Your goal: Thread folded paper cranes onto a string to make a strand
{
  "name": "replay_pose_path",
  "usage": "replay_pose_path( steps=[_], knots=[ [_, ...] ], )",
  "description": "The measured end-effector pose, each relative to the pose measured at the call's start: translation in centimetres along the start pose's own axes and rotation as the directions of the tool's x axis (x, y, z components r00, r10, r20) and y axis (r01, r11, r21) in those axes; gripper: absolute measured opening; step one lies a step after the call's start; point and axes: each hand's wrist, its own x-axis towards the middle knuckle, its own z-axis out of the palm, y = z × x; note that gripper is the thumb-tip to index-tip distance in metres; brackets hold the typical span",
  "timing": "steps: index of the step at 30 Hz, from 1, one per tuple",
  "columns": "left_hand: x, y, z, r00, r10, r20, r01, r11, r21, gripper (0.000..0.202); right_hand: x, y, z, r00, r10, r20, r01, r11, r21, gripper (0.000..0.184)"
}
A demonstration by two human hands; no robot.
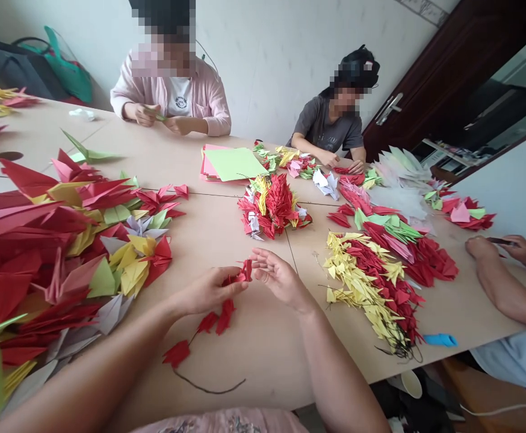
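Near the lower centre of the frame the person's left hand [209, 290] closes its fingertips on a small red folded-paper crane [244, 272], holding it just above the pale wooden table [263, 343]. The right hand [277, 278] is open, palm up and fingers loosely spread, just beside the crane at its right; whether its fingertips touch the paper cannot be told. Below the left hand a dark thread [209, 388] curves over the table, with more red paper cranes [200, 337] strung along it, trailing toward the lower left.

At the left of the frame lies a large heap of red, yellow, green and grey folded-paper cranes [55, 252]. In the middle of the table sits a smaller mound of red and yellow cranes [272, 207], and behind it a stack of flat green and pink paper sheets [231, 163]. To the right, strands of yellow and red cranes [375, 282] stretch toward the table's near edge, with a small blue object [441, 340] beside their end.

Across the table, at the top of the frame, a person in a pink jacket [173, 96] folds something green, and a person in a grey shirt [330, 129] has both hands among paper pieces. At the right edge another person's forearms [502, 276] rest on the table, the hands holding a thin dark item.
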Motion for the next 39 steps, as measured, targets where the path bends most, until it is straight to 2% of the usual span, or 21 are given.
replay_pose_path(
  steps=[2, 6, 10, 16, 21, 26, 28, 32, 39],
  knots=[
    [0.1, 0.0, 0.7, 0.999, 0.028, -0.041, -0.023, 0.993, 0.114, 0.032, 0.2, 0.3, 0.7, 1.0, -0.007, -0.026, 0.008, 0.999, 0.037, 0.054],
    [0.2, 0.1, 1.4, 0.993, 0.069, -0.098, -0.04, 0.962, 0.27, 0.027, -0.1, 0.5, 1.4, 0.993, 0.007, -0.117, 0.006, 0.993, 0.116, 0.038],
    [0.3, 0.0, 1.4, 0.987, 0.101, -0.123, -0.052, 0.937, 0.346, 0.027, -0.3, 1.0, 0.9, 0.983, 0.051, -0.176, -0.014, 0.978, 0.207, 0.032],
    [0.4, -0.2, 1.1, 0.972, 0.173, -0.157, -0.089, 0.896, 0.435, 0.027, -0.4, 1.6, 0.1, 0.977, 0.099, -0.188, -0.038, 0.951, 0.306, 0.031],
    [0.7, -0.7, 0.9, 0.962, 0.226, -0.151, -0.128, 0.865, 0.485, 0.026, -0.4, 1.6, -0.1, 0.98, 0.111, -0.162, -0.051, 0.94, 0.338, 0.034],
    [0.8, -1.6, 1.3, 0.954, 0.276, -0.115, -0.18, 0.836, 0.519, 0.021, -0.5, 1.3, 0.6, 0.993, 0.115, -0.041, -0.097, 0.946, 0.309, 0.045],
    [0.8, -1.8, 1.4, 0.952, 0.287, -0.107, -0.191, 0.827, 0.528, 0.019, -0.6, 1.2, 1.1, 0.993, 0.121, -0.017, -0.111, 0.952, 0.287, 0.042],
    [0.6, -1.8, 1.4, 0.951, 0.287, -0.12, -0.184, 0.83, 0.526, 0.021, -0.6, 1.2, 1.4, 0.991, 0.129, -0.04, -0.114, 0.957, 0.265, 0.029],
    [0.5, -2.0, 1.2, 0.949, 0.248, -0.193, -0.126, 0.863, 0.489, 0.03, -0.6, 1.5, 0.2, 0.983, 0.135, -0.12, -0.095, 0.952, 0.29, 0.028]
  ],
)
